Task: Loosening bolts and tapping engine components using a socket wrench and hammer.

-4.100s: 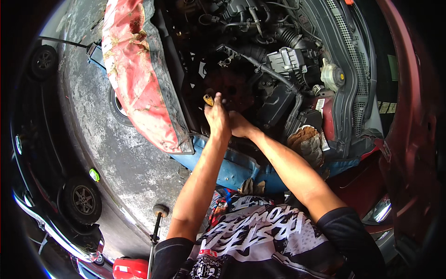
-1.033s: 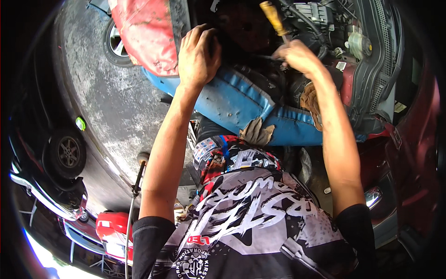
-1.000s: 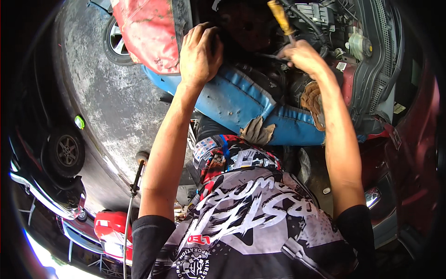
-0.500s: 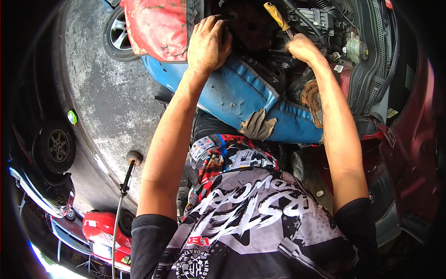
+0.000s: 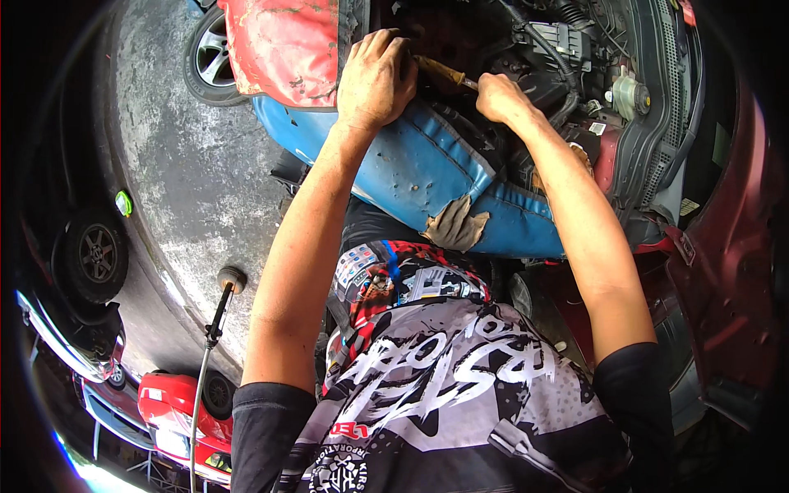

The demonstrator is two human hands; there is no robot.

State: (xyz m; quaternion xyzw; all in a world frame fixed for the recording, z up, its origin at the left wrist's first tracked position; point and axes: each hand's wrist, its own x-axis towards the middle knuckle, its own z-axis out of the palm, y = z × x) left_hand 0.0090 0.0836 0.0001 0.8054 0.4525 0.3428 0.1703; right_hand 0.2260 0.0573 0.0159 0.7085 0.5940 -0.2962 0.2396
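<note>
My left hand (image 5: pixel 376 82) rests at the grey-edged end of the red padded cover (image 5: pixel 279 53), fingers together and curled over the edge into the engine bay; their tips are hidden. Just right of it, my right hand (image 5: pixel 505 97) is closed on a yellow-handled tool (image 5: pixel 445 70), whose handle lies tilted leftward, toward my left hand, above the dark bay. The tool's far parts cannot be made out. A torn blue padded cover (image 5: pixel 411 172) drapes the car's near edge beneath both forearms.
Engine parts (image 5: pixel 559 45) and a pale reservoir (image 5: pixel 631 99) fill the bay at upper right. A maroon panel (image 5: pixel 723 271) stands at right. A wheel (image 5: pixel 209 53), a pole-like tool (image 5: pixel 209 337), a dark car (image 5: pixel 74 287) and a red car (image 5: pixel 164 411) are on the left.
Since half a second ago the tool's handle has swung from upright to lying leftward, and my right hand has moved slightly left and down. My left hand has stayed at the edge.
</note>
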